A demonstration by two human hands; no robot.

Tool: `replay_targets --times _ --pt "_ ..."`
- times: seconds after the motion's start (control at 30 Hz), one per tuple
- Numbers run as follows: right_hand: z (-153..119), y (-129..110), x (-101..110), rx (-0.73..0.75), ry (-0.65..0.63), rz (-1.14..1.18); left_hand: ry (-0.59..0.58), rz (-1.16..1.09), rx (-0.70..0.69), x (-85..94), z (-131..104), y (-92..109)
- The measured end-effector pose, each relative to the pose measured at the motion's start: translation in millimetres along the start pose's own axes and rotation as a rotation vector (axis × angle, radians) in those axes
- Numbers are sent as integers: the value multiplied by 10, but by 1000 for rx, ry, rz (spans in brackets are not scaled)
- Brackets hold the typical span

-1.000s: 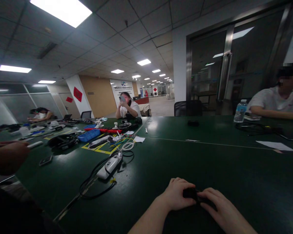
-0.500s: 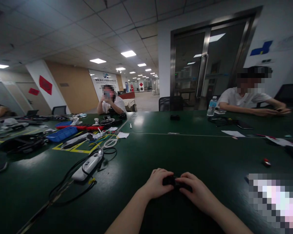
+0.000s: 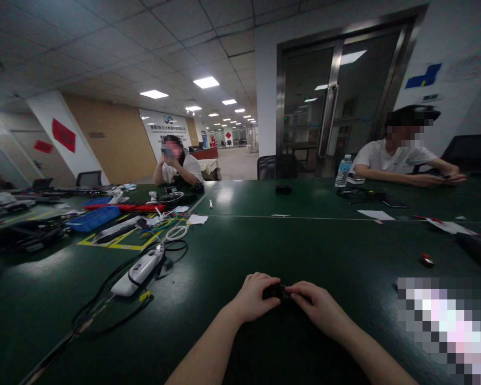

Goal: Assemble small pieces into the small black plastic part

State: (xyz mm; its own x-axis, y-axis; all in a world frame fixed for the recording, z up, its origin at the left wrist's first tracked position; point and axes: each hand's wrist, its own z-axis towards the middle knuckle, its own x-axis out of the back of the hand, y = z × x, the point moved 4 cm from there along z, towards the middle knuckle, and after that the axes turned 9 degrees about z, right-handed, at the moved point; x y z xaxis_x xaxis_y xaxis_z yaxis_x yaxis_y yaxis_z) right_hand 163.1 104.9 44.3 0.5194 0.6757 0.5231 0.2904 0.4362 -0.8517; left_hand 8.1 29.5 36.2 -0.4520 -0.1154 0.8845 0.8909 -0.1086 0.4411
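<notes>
Near the front of the dark green table (image 3: 240,246), a small black object (image 3: 276,291) lies between my two hands. My left hand (image 3: 253,299) is wrapped round its left part, thumb below and fingers above. The fingertips of my right hand (image 3: 318,305) are pressed together at the object's right end. Its exact shape is too dark to tell.
To the left lie a white power strip (image 3: 139,270) with black cables, a blue tray (image 3: 94,219) and tangled wires. A small red item (image 3: 426,260) and a water bottle (image 3: 343,171) stand to the right. Two people sit across the table.
The fingers of my right hand have drawn closer together at the object's right end. The whole view has shifted slightly, with things now a little further left and up.
</notes>
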Motion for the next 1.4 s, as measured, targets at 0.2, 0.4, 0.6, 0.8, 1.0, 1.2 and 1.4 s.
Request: replay_targets --times 0.2,0.4,0.6,0.8,1.0,1.2,1.4 --pt "21 92 26 -21 57 96 11 12 9 -20 -1 -16" --pt "-2 39 -13 32 19 -83 -4 11 9 -31 -5 -30" --pt "11 46 -17 9 21 -132 2 13 6 -36 -5 -34" --pt "-5 68 42 41 96 -12 9 17 11 -34 -3 -31" --pt "-6 34 -4 39 21 -92 9 15 6 -13 -5 -10" --pt "-4 43 -13 39 17 -67 10 17 -1 -12 -3 -4" --pt "0 18 -3 48 71 -34 27 0 5 -20 -2 -14"
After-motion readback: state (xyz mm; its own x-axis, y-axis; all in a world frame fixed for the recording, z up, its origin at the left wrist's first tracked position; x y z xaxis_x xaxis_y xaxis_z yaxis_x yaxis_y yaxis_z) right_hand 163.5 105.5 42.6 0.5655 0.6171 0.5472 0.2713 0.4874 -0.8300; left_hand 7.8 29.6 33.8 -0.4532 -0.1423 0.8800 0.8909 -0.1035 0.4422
